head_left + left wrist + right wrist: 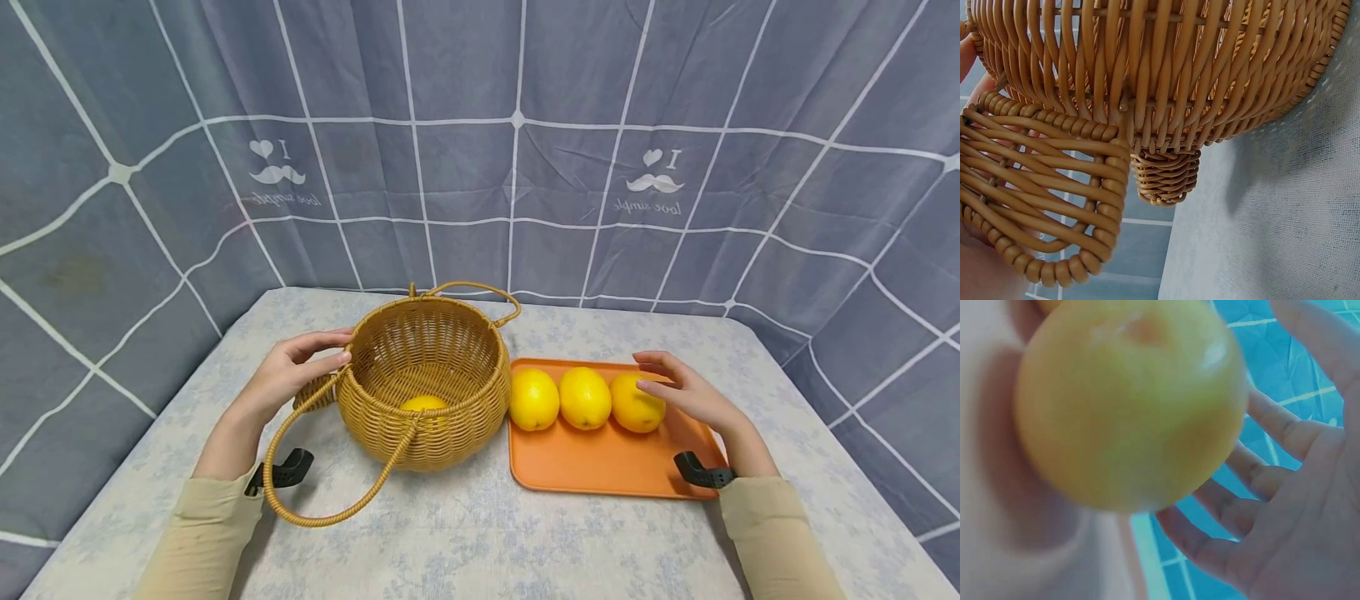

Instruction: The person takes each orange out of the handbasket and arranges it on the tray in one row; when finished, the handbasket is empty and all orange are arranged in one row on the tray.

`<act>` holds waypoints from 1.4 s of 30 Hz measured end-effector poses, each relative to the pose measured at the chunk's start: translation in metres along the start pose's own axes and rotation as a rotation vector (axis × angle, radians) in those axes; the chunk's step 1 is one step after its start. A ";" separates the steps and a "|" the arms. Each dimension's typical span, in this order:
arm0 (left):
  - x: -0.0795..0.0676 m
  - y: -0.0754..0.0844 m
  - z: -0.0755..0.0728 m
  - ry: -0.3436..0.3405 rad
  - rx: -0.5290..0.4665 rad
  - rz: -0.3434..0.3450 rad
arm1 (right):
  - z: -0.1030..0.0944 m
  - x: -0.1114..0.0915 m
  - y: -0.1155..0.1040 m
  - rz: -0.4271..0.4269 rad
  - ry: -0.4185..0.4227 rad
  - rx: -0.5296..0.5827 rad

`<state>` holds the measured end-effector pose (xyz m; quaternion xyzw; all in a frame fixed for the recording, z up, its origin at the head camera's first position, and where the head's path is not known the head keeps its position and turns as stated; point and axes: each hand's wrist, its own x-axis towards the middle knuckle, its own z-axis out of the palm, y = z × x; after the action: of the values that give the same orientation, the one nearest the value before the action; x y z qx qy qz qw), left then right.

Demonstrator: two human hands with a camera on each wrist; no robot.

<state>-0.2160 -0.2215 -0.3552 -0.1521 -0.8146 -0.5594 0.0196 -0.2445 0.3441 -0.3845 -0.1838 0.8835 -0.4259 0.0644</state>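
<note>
Left hand (281, 375): at the basket's left side, fingers fairly straight, fingertips and thumb touching the rim.
Right hand (696, 396): beside the rightmost fruit (632, 408), fingers spread apart, thumb on the near side; contact cannot be told.
Basket (465, 429): one, round, tan wicker, upright on the desk (465, 542), left of the tray (592, 462).
Near handle (322, 521): wicker loop, folded outward to front left.
Far handle (480, 285): at the back right rim.
Flap (1047, 187): wicker, rounded, projecting from the basket's left side, before the left hand.
Basket contents: one yellow fruit (424, 403), at the bottom, partly hidden by the near rim.
Tray: orange, rectangular, flat on the desk.
Tray contents: three yellow fruits in a row along the far half.
Wristbands (292, 468): two, black, one per wrist.
Curtain (465, 175): grey-blue, white grid, behind the desk.
</note>
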 end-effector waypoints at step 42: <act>0.002 -0.002 0.001 0.010 -0.021 0.006 | 0.087 0.161 -0.234 -0.430 -0.498 0.133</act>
<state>-0.2179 -0.2207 -0.3569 -0.1521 -0.8080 -0.5688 0.0239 -0.3070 0.0859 -0.2511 -0.4599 0.7519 -0.4283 0.1989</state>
